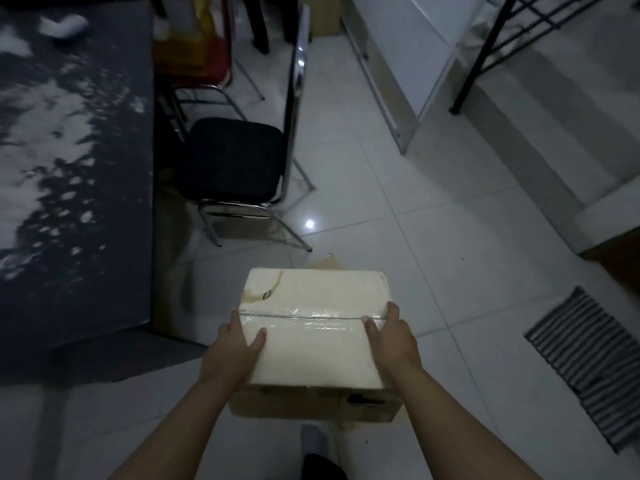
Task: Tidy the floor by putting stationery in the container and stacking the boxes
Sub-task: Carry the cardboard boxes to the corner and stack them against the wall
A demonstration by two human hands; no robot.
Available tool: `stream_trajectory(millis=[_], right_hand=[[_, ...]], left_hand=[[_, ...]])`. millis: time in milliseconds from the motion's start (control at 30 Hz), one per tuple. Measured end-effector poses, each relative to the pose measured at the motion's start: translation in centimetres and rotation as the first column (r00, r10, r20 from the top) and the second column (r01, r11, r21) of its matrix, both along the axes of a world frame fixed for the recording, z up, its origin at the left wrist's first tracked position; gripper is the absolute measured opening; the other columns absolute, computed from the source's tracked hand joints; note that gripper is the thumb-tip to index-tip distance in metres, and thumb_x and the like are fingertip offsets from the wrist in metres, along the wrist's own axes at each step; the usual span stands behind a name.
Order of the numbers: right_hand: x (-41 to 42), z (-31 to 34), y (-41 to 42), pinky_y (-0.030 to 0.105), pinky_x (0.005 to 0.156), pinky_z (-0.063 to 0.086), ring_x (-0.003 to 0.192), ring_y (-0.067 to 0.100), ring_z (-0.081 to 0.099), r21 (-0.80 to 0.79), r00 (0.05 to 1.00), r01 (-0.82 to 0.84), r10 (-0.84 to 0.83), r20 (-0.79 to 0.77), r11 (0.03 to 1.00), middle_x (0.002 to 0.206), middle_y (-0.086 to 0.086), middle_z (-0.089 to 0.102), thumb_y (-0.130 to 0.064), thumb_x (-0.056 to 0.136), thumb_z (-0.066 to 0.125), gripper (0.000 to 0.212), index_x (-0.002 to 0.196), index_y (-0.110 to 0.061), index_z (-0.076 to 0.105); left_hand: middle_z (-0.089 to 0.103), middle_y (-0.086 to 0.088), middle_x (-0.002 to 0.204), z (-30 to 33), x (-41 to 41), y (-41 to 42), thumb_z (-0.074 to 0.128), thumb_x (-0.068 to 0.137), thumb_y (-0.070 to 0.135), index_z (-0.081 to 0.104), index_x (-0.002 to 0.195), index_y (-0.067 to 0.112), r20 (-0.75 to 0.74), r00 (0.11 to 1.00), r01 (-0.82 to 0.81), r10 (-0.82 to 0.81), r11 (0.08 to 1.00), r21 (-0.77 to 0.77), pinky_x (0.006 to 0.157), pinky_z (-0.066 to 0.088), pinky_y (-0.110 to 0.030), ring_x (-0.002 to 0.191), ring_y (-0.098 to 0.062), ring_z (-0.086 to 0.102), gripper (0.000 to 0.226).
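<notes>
Both hands clamped on a taped cardboard box, one at each side. Left hand pressed to the box's left edge, thumb laid over the top face, fingers down the side and out of sight. Right hand mirrored on the box's right edge, thumb on top beside the strip of clear tape sealing the flaps. Symmetric grip probably chosen to keep a wide, flat load level and to stop any tipping toward either side.

Box apparently set on, or just above, something else of cardboard: a brown flap sticking out past the box's far edge, another scrap at its near right corner. Likely a second box underneath, so a stacking step in hand; cannot tell whether already resting or only hovering.

White tiled floor all around the box. Beyond the box's far left corner, a black-seated chair on chrome legs; left of the box, a dark patterned table. Right of the box, a striped mat. No stationery or container visible anywhere near the box, so that half of the job not judgeable from this view.
</notes>
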State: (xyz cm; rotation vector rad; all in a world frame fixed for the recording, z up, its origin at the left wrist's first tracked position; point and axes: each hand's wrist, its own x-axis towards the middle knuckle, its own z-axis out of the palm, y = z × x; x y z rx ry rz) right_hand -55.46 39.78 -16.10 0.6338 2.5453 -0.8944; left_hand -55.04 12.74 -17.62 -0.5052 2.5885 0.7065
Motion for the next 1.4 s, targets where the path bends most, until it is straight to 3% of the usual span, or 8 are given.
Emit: stream_trajectory(millis=[367, 533, 700, 900, 1067, 1233, 1400], right_hand=[[6.1, 4.9, -9.3, 0.035, 0.077, 0.045, 0.100, 0.034, 0.058, 0.050, 0.937, -0.343, 0.345, -0.051, 0.938, 0.115, 0.017, 0.057, -0.046, 0.093, 0.045, 0.048, 0.129, -0.016, 0.034], [11.5, 5.9, -15.1, 0.034, 0.074, 0.044, 0.098, 0.035, 0.060, 0.038, 0.860, -0.494, 0.495, -0.126, 0.868, 0.113, 0.018, 0.060, -0.045, 0.092, 0.047, 0.046, 0.126, -0.015, 0.036], [18.3, 7.4, -20.0, 0.031, 0.069, 0.040, 0.088, 0.028, 0.056, 0.008, 0.772, -0.616, 0.605, -0.195, 0.788, 0.111, 0.012, 0.059, -0.047, 0.091, 0.047, 0.042, 0.120, -0.019, 0.039], [27.7, 9.1, -26.4, 0.031, 0.071, 0.037, 0.099, 0.033, 0.057, 0.004, 0.585, -0.798, 0.776, -0.236, 0.602, 0.118, 0.014, 0.058, -0.047, 0.092, 0.047, 0.046, 0.126, -0.017, 0.037], [34.5, 9.8, -31.2, 0.032, 0.068, 0.040, 0.080, 0.023, 0.048, 0.008, 0.443, -0.889, 0.866, -0.234, 0.457, 0.115, 0.016, 0.056, -0.048, 0.092, 0.045, 0.050, 0.129, -0.017, 0.032], [40.1, 10.1, -35.1, 0.039, 0.080, 0.047, 0.102, 0.032, 0.058, -0.004, 0.296, -0.953, 0.923, -0.245, 0.304, 0.122, 0.014, 0.055, -0.046, 0.092, 0.047, 0.051, 0.132, -0.018, 0.033], [43.5, 9.5, -39.2, 0.036, 0.080, 0.043, 0.108, 0.034, 0.057, 0.012, 0.162, -0.986, 0.966, -0.202, 0.168, 0.125, 0.016, 0.055, -0.046, 0.093, 0.048, 0.054, 0.136, -0.018, 0.032]], left_hand=[[0.043, -0.011, 0.140, 6.1, 16.3, -7.7, 0.044, 0.091, 0.051, 0.017, 0.148, 0.019, -0.048, 0.945, -0.318, 0.323, 0.943, 0.097, 0.097, 0.045, -0.040, 0.120, -0.031, 0.051, 0.070], [0.050, -0.010, 0.133, 8.2, 25.9, -11.4, 0.046, 0.091, 0.050, 0.030, 0.141, 0.021, -0.128, 0.874, -0.458, 0.469, 0.882, 0.111, 0.095, 0.046, -0.041, 0.115, -0.030, 0.053, 0.060], [0.046, -0.012, 0.138, 10.8, 36.1, -13.9, 0.047, 0.090, 0.050, 0.028, 0.143, 0.018, -0.174, 0.790, -0.585, 0.588, 0.808, 0.076, 0.099, 0.044, -0.043, 0.121, -0.032, 0.050, 0.065], [0.046, -0.015, 0.139, 13.2, 50.0, -15.3, 0.048, 0.091, 0.048, 0.028, 0.142, 0.014, -0.200, 0.631, -0.763, 0.749, 0.646, 0.013, 0.097, 0.042, -0.040, 0.122, -0.034, 0.048, 0.065], [0.044, -0.016, 0.137, 14.0, 59.5, -15.7, 0.044, 0.091, 0.053, 0.020, 0.145, 0.018, -0.177, 0.485, -0.872, 0.856, 0.488, -0.027, 0.095, 0.043, -0.043, 0.120, -0.036, 0.049, 0.069], [0.043, -0.015, 0.139, 13.0, 66.8, -15.5, 0.044, 0.089, 0.056, 0.018, 0.147, 0.019, -0.165, 0.320, -0.947, 0.933, 0.320, -0.028, 0.094, 0.042, -0.041, 0.121, -0.035, 0.049, 0.073], [0.046, -0.018, 0.135, 11.2, 71.1, -15.5, 0.049, 0.088, 0.053, 0.021, 0.145, 0.015, -0.155, 0.125, -0.990, 0.980, 0.133, 0.041, 0.097, 0.045, -0.043, 0.119, -0.036, 0.050, 0.074]])
